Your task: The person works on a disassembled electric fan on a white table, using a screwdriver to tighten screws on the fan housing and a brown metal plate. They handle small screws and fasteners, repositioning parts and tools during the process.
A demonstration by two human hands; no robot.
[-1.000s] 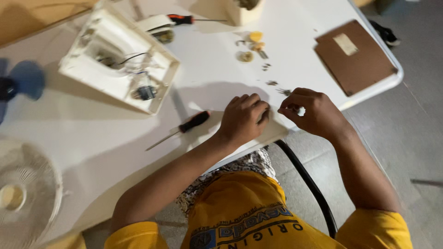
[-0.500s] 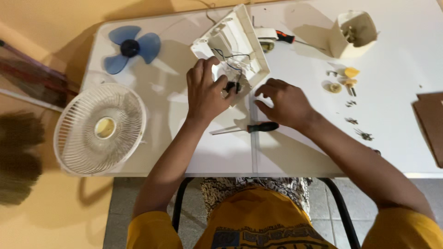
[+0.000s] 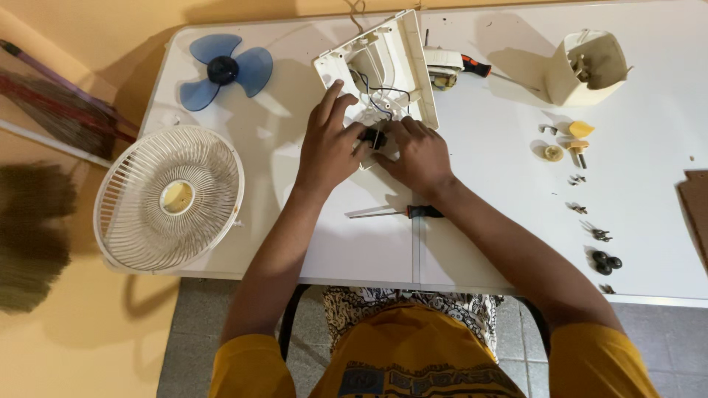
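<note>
Hands meet at twelve o'clock on the white fan housing (image 3: 398,51): left hand (image 3: 330,144) spreads fingers over it, right hand (image 3: 420,155) curls, seemingly pinching a small black part (image 3: 375,138). Screwdriver (image 3: 402,213) lies at six o'clock.

White rectangular plastic folding table (image 3: 295,250), warm yellowish light; grey tiled floor (image 3: 664,332) below the hands, probably straw brooms (image 3: 37,221) far left of them.
</note>
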